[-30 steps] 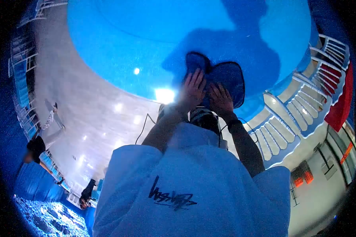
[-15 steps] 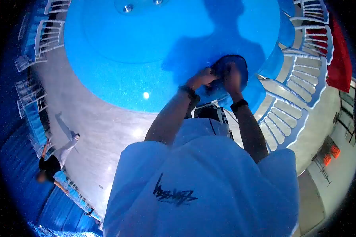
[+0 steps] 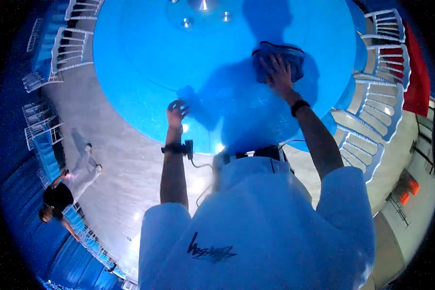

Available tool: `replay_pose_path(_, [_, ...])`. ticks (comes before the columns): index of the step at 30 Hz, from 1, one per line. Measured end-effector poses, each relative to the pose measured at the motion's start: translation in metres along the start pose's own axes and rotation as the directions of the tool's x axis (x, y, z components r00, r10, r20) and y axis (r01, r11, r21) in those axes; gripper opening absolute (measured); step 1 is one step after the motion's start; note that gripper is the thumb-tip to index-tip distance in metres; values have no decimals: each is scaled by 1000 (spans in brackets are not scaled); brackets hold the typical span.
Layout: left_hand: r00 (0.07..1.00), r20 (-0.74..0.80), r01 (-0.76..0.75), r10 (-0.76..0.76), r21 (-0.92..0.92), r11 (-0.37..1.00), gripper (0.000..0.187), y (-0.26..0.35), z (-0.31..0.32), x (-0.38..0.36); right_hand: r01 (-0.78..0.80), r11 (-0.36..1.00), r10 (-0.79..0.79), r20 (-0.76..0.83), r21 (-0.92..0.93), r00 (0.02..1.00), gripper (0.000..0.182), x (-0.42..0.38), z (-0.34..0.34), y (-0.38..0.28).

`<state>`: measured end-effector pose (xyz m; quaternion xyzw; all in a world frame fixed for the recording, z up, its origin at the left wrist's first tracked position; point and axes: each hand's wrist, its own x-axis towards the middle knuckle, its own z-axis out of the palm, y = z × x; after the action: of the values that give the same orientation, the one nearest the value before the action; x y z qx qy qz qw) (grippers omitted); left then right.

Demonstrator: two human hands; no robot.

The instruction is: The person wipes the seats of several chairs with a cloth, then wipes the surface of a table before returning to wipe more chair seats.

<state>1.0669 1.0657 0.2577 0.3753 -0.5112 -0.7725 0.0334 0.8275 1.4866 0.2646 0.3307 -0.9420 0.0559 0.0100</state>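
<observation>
A dark bag with a black edge (image 3: 297,63) lies on the blue round table (image 3: 145,106). My right hand (image 3: 279,75) rests on top of the bag, palm down and fingers spread, without gripping it. My left hand (image 3: 177,111) is over the table's near edge, away from the bag, its fingers loosely bent and apart with nothing visible in them. Dark bands circle both wrists, and a cable hangs from the left one.
Shiny metal fittings (image 3: 187,22) sit near the table's centre. White spindle-back chairs (image 3: 377,104) stand close on the right, and more chairs (image 3: 72,50) line the left. A person in a dark top (image 3: 59,195) is at the far left. A red cloth (image 3: 417,72) hangs at the right.
Both hands were together at the bag near the table edge. The bag and my right hand are now farther in on the table; my left hand has come away to the left.
</observation>
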Motion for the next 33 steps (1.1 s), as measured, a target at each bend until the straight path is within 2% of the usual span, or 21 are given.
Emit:
replay_pose_path(2, [987,-102,126,-122,33,992,27,27,8,20,-60,997,59,19,49,998,73,17,8,-39])
replay_pose_path(3, [988,-85,133,-130,37,990,25,28,4,33,-99,993,97,32,70,995,76,23,11,-58])
replay_pose_path(5, [986,-49,159,-157,40,986,21,17,-7,50,-24,993,24,-6,120,1000,75,26,24,-99])
replay_pose_path(6, [987,-11,162,-162,37,986,25,12,-16,56,16,989,-12,-30,145,999,74,30,31,-120])
replay_pose_path(8, [984,74,161,-163,33,986,34,-7,-36,70,25,991,-28,23,129,999,72,38,16,-174])
replay_pose_path(9, [984,44,175,-174,-8,985,29,4,-28,60,27,992,-33,48,123,998,72,40,10,-200])
replay_pose_path(12, [975,-22,220,-222,-57,974,30,6,-21,59,114,960,-106,-44,254,993,67,39,38,-261])
replay_pose_path(15, [976,-120,202,-182,179,963,13,7,-10,56,256,916,-268,-3,309,963,64,35,28,-286])
replay_pose_path(16, [1000,14,15,-18,212,977,13,-20,-29,69,270,907,-289,9,323,957,64,35,26,-283])
replay_pose_path(17, [978,155,-174,142,218,960,14,-67,-59,92,282,899,-307,21,335,952,64,35,26,-273])
replay_pose_path(19, [977,192,-127,90,191,973,16,-73,-56,90,241,911,-279,68,335,958,64,28,15,-247])
replay_pose_path(20, [987,97,108,-125,163,981,18,-28,-21,64,189,929,-232,101,319,968,65,25,2,-228])
replay_pose_path(21, [942,9,332,-336,114,936,21,0,3,50,139,944,-184,130,300,974,65,19,-8,-206])
replay_pose_path(24, [902,31,432,-431,-76,898,30,-31,7,51,-65,976,37,137,206,990,70,-18,38,-113])
replay_pose_path(25, [906,48,423,-420,-88,902,33,-29,16,47,-73,981,61,74,181,995,73,-18,33,-82])
replay_pose_path(27, [913,65,409,-404,-112,906,38,-25,36,24,-200,938,222,-48,285,974,80,-13,47,-24])
replay_pose_path(28, [939,106,304,-328,199,932,39,-45,36,23,-222,946,251,-104,235,962,81,-15,39,-8])
replay_pose_path(29, [950,167,155,-265,484,861,41,-79,32,33,-242,952,273,-167,187,947,83,-7,27,5])
replay_pose_path(31, [936,228,125,-267,495,860,47,-81,52,33,-304,920,342,-126,247,931,84,17,21,25])
replay_pose_path(32, [917,233,271,-325,236,933,49,-52,73,9,-350,871,397,-75,344,915,85,23,19,29])
replay_pose_path(33, [890,256,402,-378,-44,915,50,-36,87,-8,-396,809,450,-24,433,893,86,29,17,33])
